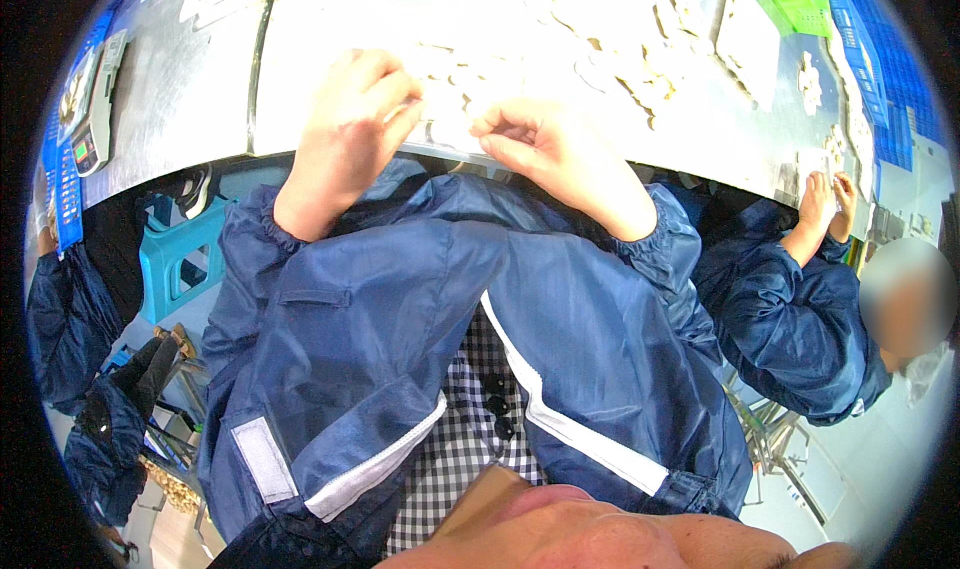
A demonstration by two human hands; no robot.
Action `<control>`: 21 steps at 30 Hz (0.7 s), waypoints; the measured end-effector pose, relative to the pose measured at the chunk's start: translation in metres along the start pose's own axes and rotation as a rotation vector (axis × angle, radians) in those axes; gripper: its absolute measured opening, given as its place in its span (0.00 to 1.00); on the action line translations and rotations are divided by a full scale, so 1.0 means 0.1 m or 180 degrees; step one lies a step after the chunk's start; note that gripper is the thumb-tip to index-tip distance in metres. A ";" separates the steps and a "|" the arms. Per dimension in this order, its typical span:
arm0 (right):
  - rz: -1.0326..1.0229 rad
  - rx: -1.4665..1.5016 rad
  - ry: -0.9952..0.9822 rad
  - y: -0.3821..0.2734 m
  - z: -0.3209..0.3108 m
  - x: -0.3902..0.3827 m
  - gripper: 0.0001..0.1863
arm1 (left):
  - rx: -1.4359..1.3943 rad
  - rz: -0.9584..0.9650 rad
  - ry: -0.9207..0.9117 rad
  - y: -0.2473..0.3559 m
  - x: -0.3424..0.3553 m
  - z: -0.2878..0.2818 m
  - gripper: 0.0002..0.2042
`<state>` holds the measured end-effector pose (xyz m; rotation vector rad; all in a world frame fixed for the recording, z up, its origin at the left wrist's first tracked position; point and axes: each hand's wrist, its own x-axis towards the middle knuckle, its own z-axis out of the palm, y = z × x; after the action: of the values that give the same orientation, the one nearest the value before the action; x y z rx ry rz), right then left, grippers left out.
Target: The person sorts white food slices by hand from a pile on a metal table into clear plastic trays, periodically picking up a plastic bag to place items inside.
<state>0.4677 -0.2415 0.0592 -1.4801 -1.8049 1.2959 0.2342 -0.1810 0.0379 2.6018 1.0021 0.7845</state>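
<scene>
My left hand (365, 114) is over the near edge of a shiny metal table (185, 109), its fingers curled toward the thumb. Opposite it, my right hand (550, 144) has thumb and forefinger drawn together. Glare washes out the fingertips, so whatever either hand pinches cannot be made out. Between and beyond my hands lie small pale pieces (465, 99) with brownish edges, loose on the tabletop. More of these pale pieces (650, 89) are scattered farther off to the right.
A digital scale (95, 119) stands at the left end. A white tray (745, 44), a green basket (800, 4) and blue crates (860, 44) are at the far right. On the right, a co-worker's hands (825, 204) rest at the table edge. A turquoise stool (165, 259) stands below left.
</scene>
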 end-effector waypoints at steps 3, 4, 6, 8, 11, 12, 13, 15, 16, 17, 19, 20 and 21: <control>0.0026 -0.0042 -0.0027 -0.01 0.03 0.08 0.09 | 0.0064 -0.0121 0.0301 -0.07 -0.04 -0.02 0.06; -0.0080 -0.0102 -0.0029 0.01 0.05 0.11 0.10 | 0.0152 -0.0179 0.0406 -0.08 -0.05 -0.03 0.07; -0.0206 -0.0144 -0.0048 0.01 0.09 0.16 0.10 | 0.0154 -0.0273 0.0347 -0.09 -0.08 -0.04 0.07; -0.0408 -0.0371 0.0117 -0.01 0.11 0.18 0.10 | 0.0151 -0.0366 0.0289 -0.07 -0.10 -0.05 0.07; -0.0733 -0.0892 0.0366 0.03 0.16 0.20 0.08 | 0.0070 -0.0312 0.0258 -0.02 -0.12 -0.06 0.07; -0.0727 -0.0898 0.0371 0.02 0.18 0.21 0.08 | 0.0015 -0.0371 0.0113 -0.01 -0.14 -0.06 0.08; -0.0817 -0.0971 0.0476 0.02 0.20 0.21 0.06 | -0.0042 -0.0429 -0.0031 0.00 -0.15 -0.06 0.09; -0.0915 -0.1021 0.0566 0.01 0.27 0.24 0.04 | 0.0027 -0.0436 -0.0091 0.01 -0.19 -0.06 0.08; -0.1019 -0.1089 0.0617 0.00 0.30 0.26 0.04 | 0.0091 -0.0436 -0.0147 0.01 -0.21 -0.06 0.08; -0.1122 -0.1170 0.0671 0.00 0.32 0.27 0.04 | 0.0087 -0.0434 -0.0141 0.01 -0.22 -0.07 0.08; -0.1086 -0.1133 0.0689 0.00 0.37 0.28 0.04 | 0.0134 -0.0303 0.0003 0.01 -0.23 -0.08 0.06; -0.1065 -0.1080 0.0703 -0.02 0.39 0.29 0.05 | 0.0147 -0.0305 0.0003 0.00 -0.25 -0.11 0.06; -0.1073 -0.1071 0.0706 -0.03 0.41 0.29 0.05 | 0.0132 -0.0403 0.0153 -0.02 -0.28 -0.14 0.07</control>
<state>0.4240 -0.2295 0.0383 -1.3404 -2.0775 0.6637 0.2079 -0.1981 0.0375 2.5351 1.1960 0.8064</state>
